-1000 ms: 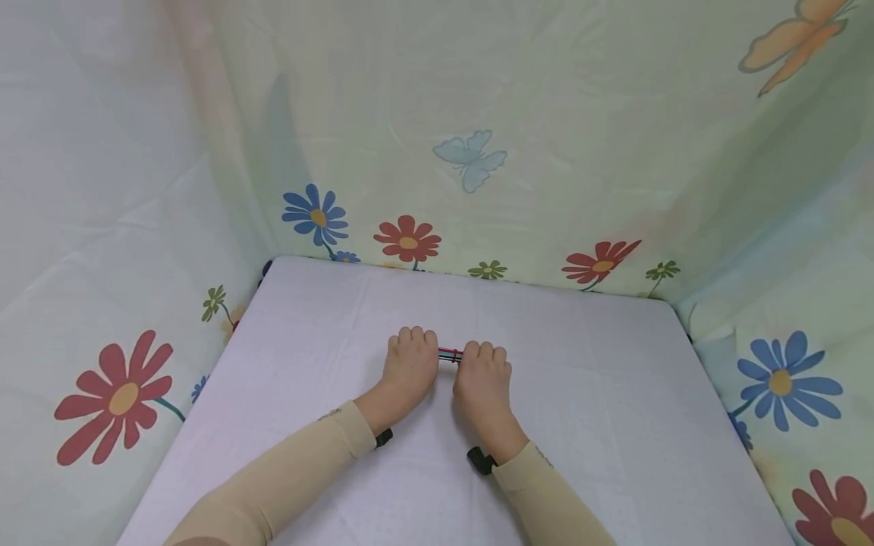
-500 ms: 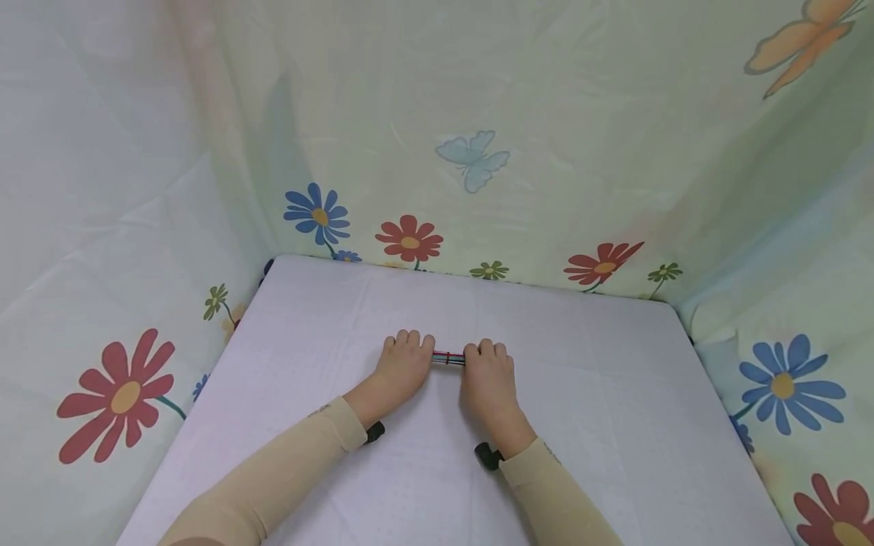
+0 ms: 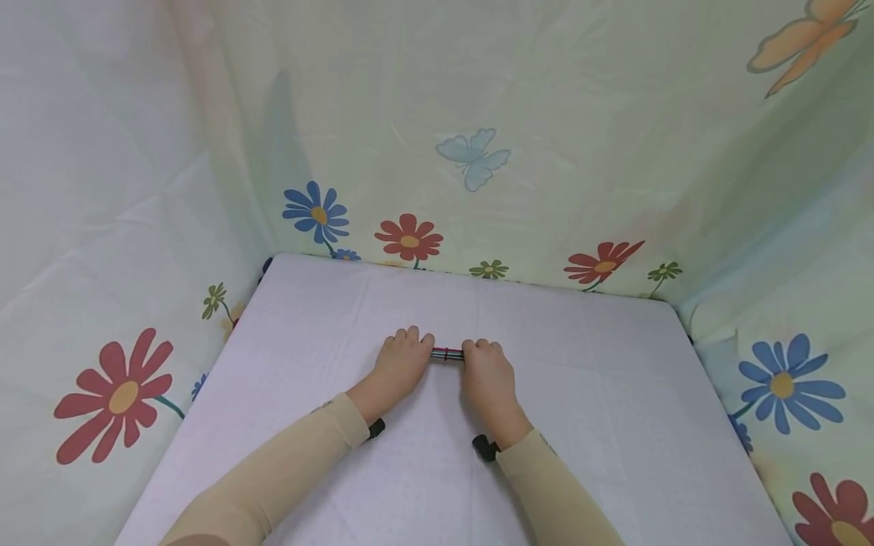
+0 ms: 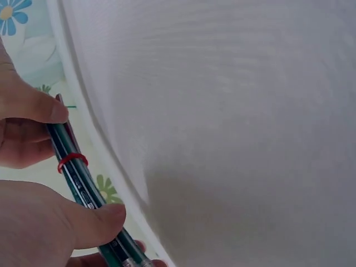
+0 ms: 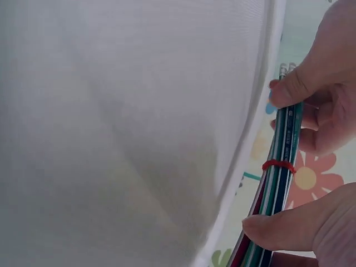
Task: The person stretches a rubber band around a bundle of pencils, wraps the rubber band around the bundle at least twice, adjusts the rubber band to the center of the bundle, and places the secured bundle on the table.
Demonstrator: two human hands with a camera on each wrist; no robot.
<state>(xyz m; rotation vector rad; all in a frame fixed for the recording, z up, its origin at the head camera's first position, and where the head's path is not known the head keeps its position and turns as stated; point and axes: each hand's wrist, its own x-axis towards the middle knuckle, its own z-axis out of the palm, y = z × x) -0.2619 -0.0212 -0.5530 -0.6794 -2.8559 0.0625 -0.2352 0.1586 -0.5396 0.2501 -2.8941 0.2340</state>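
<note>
A bundle of slim pencils, dark blue, green and dark red, lies crosswise between my two hands. Around its middle runs a red rubber band. My left hand grips one end, its thumb pressed along the barrels and the fingers curled behind. At the other end my right hand pinches the bundle between thumb and fingers. Silvery tips stick out past the left hand. The banded stretch shows in the gap between the hands.
Beneath the hands spreads a table with a white cover. A curtain printed with flowers and butterflies stands behind it and at both sides. Each wrist carries a small black camera.
My hands have drawn slightly apart, the left hand to the left and the right hand to the right. More of the pencil bundle now shows between them.
</note>
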